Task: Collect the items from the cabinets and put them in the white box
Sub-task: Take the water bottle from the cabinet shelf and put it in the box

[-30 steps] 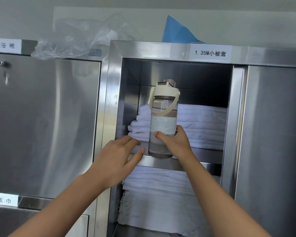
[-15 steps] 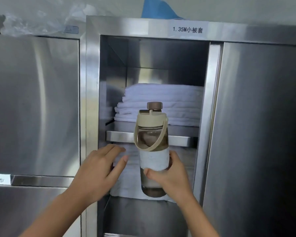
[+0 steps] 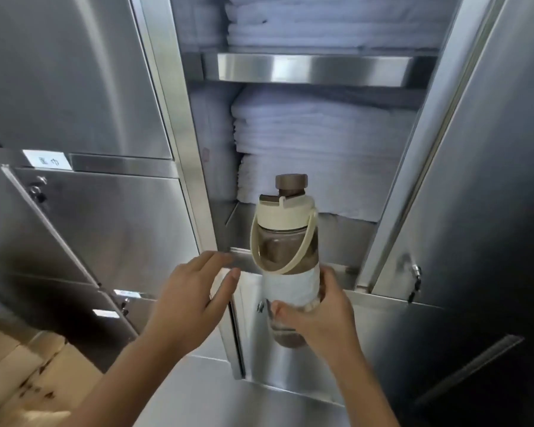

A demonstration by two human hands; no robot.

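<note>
A clear brownish water bottle [image 3: 285,257] with a cream lid, a brown cap, a cream carry strap and a white band around its middle stands upright in front of the open steel cabinet [image 3: 312,69]. My right hand [image 3: 318,315] grips its lower part, fingers wrapped around the base. My left hand [image 3: 188,300] hovers just left of the bottle with fingers straight and spread, holding nothing. The white box is not in view.
Folded white linens [image 3: 318,134] fill the cabinet's shelves. Closed steel doors with small locks stand on the left [image 3: 105,226] and right [image 3: 475,211]. A labelled strip [image 3: 48,160] sits on the left. Tan floor tiles [image 3: 22,380] show at the bottom left.
The bottle has come out of the upper shelf and down in front of the cabinet, held by my right hand. My left hand followed alongside. The view has tilted downward.
</note>
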